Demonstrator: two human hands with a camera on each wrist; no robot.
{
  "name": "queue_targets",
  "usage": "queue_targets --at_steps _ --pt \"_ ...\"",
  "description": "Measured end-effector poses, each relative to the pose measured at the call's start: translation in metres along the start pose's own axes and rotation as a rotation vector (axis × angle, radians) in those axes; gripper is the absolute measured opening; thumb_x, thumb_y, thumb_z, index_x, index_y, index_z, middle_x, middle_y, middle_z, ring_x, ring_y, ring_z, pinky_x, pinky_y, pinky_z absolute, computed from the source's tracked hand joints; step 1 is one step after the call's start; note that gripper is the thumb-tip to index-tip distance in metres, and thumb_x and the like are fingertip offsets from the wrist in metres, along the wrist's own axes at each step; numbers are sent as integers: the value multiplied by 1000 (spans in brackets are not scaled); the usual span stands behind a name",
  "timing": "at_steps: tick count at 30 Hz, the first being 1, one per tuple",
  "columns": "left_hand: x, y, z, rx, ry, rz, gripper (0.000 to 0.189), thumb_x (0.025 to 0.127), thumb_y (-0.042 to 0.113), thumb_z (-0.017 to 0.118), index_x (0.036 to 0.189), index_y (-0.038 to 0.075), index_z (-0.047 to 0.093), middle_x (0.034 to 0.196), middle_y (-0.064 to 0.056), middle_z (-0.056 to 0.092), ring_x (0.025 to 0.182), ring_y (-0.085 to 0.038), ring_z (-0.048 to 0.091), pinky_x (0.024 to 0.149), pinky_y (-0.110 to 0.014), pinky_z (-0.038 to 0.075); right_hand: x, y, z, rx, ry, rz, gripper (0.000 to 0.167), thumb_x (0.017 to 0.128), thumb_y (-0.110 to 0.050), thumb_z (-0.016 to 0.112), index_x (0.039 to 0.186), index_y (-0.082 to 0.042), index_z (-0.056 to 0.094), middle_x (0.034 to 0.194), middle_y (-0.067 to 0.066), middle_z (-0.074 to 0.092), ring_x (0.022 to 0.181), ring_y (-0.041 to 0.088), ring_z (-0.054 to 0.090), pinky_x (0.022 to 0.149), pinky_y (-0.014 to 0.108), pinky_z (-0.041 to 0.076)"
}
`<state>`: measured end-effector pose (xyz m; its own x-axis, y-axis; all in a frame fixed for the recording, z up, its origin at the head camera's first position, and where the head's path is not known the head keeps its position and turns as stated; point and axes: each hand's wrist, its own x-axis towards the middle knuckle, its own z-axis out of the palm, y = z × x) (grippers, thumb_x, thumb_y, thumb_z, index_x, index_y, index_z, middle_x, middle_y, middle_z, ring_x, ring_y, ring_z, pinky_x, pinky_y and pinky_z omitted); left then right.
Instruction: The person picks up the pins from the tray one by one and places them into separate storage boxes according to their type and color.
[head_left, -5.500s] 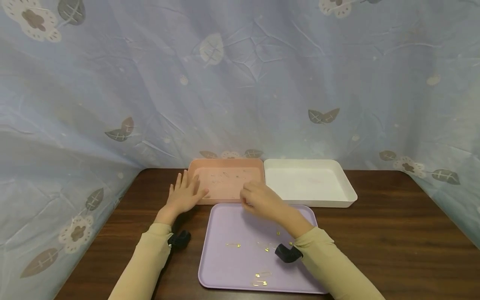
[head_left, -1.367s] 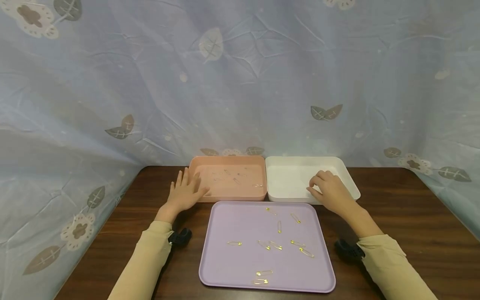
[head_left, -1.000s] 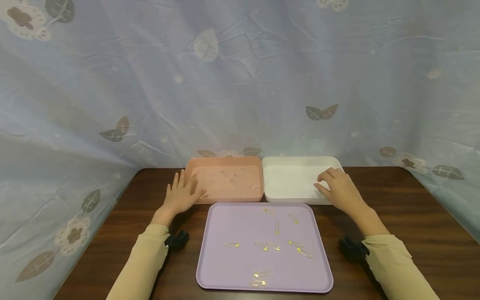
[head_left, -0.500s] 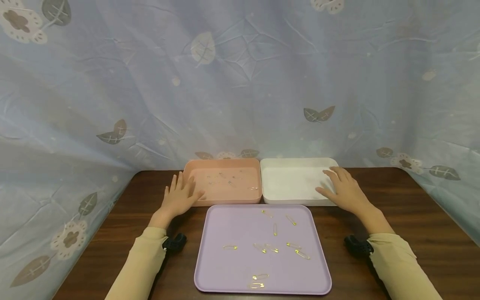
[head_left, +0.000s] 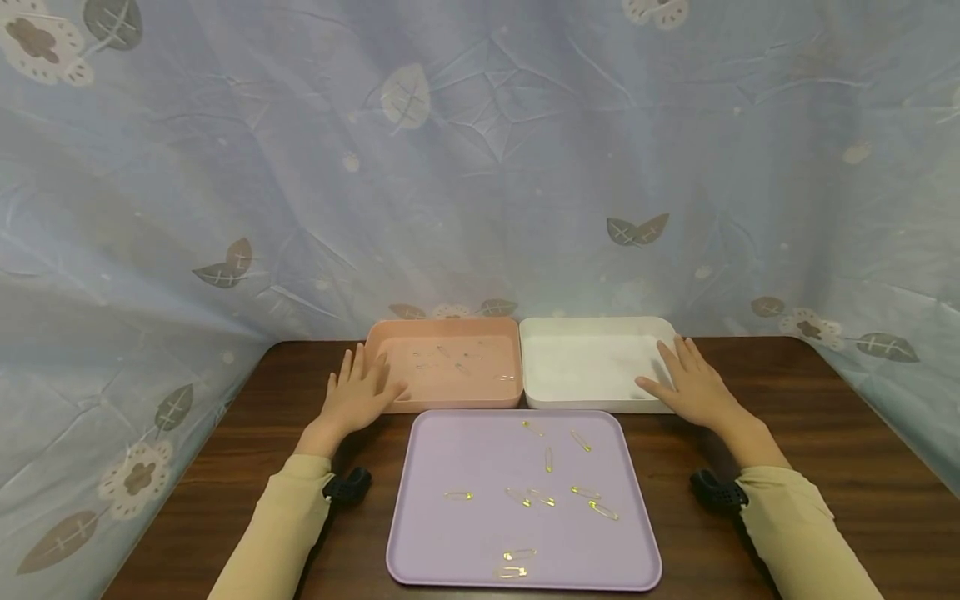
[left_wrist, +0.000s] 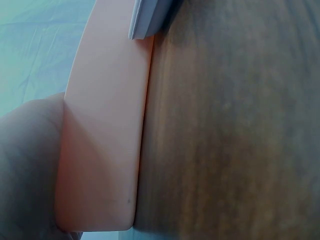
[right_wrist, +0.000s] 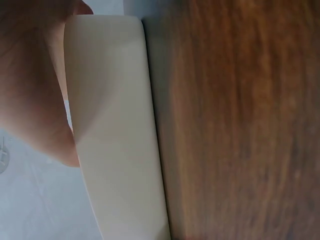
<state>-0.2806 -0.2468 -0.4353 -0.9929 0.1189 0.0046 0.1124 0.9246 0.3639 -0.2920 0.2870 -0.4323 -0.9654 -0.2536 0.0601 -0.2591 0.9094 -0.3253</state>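
Observation:
My left hand lies with spread fingers at the left rim of the pink tray; in the left wrist view its thumb side meets the tray's upper edge. My right hand has its fingers spread at the right rim of the white tray, holding nothing. In the right wrist view that hand overlaps the white wall's edge. Several silver safety pins are scattered inside the pink tray. Several gold safety pins lie on the purple tray nearer me. No pins show in the white tray.
The pink and white trays stand side by side at the back of the dark wooden table, with the purple tray in front of them. A pale blue patterned curtain hangs right behind. Black wrist cameras sit on both cuffs.
My right hand has moved from over the pink and purple trays to the white tray's right rim, its curled fingers spreading out. More silver safety pins show in the pink tray. My left hand stayed put.

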Motion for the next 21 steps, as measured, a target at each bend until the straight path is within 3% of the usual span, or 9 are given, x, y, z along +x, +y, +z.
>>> queue_targets --at_steps 6,14,21 --pt "0 -2 0 3 7 4 80 97 60 39 158 16 11 162 -26 -6 148 -47 -9 111 -74 2 1 -3 1 -24 -46 47 96 96 -63 40 153 6 8 156 38 -6 145 54 -4 109 74 10" --pt "-1 1 -7 30 -5 0 82 96 64 38 158 21 6 162 -25 -1 149 -46 -7 110 -75 2 2 -1 2 -26 -43 50 96 96 -64 40 153 7 8 156 39 -2 145 54 -2 107 75 13" --pt "-1 9 -19 30 35 67 78 98 58 41 158 20 7 163 -19 12 149 -47 4 109 -76 7 2 -1 2 -11 -42 58 97 95 -63 41 153 7 8 156 38 -1 145 54 -1 107 75 14"
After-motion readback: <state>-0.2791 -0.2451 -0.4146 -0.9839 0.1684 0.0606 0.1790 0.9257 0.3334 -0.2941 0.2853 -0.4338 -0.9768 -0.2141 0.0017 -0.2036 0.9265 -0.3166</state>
